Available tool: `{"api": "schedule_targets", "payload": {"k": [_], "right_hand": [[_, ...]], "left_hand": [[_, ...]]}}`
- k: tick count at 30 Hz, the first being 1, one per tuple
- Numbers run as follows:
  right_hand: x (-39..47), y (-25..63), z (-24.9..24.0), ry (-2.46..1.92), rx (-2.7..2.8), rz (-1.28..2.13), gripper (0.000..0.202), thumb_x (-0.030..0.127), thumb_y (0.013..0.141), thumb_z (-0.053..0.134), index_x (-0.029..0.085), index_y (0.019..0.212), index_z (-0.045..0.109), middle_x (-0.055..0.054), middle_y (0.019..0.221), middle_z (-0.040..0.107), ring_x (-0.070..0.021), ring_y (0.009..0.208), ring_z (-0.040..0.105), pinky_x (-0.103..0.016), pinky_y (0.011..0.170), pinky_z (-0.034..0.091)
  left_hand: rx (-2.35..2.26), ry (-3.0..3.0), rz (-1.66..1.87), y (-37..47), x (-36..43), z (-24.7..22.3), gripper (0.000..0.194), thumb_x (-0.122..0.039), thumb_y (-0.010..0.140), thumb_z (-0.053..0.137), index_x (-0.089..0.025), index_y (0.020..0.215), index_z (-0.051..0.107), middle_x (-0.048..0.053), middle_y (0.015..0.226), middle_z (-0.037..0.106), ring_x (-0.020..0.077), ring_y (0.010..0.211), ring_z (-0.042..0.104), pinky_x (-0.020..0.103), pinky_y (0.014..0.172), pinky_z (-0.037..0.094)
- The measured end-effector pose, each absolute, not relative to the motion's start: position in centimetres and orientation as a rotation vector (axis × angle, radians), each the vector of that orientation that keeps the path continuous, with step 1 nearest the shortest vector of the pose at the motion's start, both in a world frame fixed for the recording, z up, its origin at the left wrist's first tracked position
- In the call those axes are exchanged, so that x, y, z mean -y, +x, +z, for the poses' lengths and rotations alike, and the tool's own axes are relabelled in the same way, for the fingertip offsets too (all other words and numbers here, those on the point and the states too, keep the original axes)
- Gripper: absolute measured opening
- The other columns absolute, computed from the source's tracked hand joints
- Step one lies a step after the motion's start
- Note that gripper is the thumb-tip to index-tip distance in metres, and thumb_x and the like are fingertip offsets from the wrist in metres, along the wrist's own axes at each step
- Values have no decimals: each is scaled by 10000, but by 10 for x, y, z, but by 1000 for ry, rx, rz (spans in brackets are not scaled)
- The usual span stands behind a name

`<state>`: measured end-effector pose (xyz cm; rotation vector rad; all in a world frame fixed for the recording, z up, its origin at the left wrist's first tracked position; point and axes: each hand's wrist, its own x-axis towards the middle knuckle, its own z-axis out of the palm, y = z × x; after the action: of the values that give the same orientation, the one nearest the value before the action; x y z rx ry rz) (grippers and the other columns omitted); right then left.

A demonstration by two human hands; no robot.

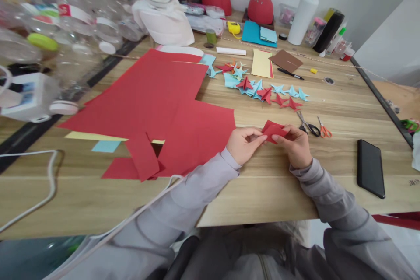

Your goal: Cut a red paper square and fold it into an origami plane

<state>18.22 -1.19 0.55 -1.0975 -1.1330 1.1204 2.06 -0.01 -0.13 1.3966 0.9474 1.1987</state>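
A small folded piece of red paper [274, 130] is held between both hands just above the table. My left hand [245, 143] pinches its left corner between thumb and fingers. On the other side, my right hand [296, 145] grips the lower right edge, thumb in front. Large red paper sheets [147, 96] lie to the left, touching or close to my left forearm. Beyond the hands are folded paper figures in red [264, 94] and light blue [256, 89]. Black-handled scissors [313, 129] and orange-handled scissors [324, 131] rest right of my right hand.
A black phone [370, 168] lies at the right. Plastic bottles [77, 22] crowd the left side. At the back stand a white roll [302, 19], a yellow tape measure [234, 28] and blue paper [254, 35]. A white cable [157, 194] crosses near my left forearm.
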Motion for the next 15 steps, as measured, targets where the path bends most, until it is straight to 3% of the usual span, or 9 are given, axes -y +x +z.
{"api": "schedule_targets", "payload": {"k": [4,9,15], "right_hand": [[12,183,9,-1105,1130,1222,430,298,567,844,232,938,637,14,783,692,-129,674,629,-264,627,517],[14,182,9,-1135,1222,1228,215,347,630,801,185,728,700,-10,716,701,-121,627,606,-272,635,515],[15,180,10,-1106,1225,1271,258,376,615,809,192,739,678,5,680,681,-116,603,598,-263,602,511]], "left_hand": [[-949,1627,1149,17,2,3,151,-231,733,653,-148,607,640,47,656,670,128,585,589,249,561,465],[-963,1691,1177,16,2,5,194,-254,752,639,-152,589,613,26,604,630,111,553,540,234,535,419],[-1054,1536,1301,19,3,4,202,-293,706,704,-157,597,603,24,640,654,106,548,540,235,534,432]]}}
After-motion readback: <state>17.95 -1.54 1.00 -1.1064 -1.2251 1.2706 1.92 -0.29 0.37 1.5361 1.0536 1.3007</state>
